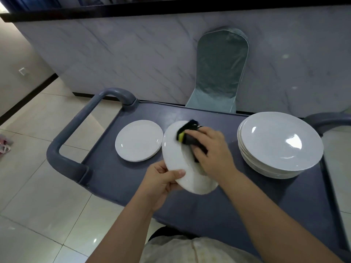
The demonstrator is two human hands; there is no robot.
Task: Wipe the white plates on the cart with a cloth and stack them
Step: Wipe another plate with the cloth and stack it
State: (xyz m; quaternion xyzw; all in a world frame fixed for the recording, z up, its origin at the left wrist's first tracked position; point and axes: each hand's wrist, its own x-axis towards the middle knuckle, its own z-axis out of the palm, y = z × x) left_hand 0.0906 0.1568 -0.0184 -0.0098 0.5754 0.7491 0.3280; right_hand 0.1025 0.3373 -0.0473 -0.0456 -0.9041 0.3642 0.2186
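Note:
My left hand (161,179) grips the near rim of a white plate (174,156), thumb on top, holding it tilted above the grey cart (133,179). My right hand (212,150) holds a dark cloth with a yellow patch (187,135) pressed against the plate's face. A short stack of small white plates (138,140) lies on the cart to the left. A taller stack of large white plates (281,143) stands on the cart to the right.
The cart has a grey handle (76,130) on its left end and another (326,120) at the right. A covered chair (220,73) stands behind the cart against a marbled wall. Tiled floor lies to the left.

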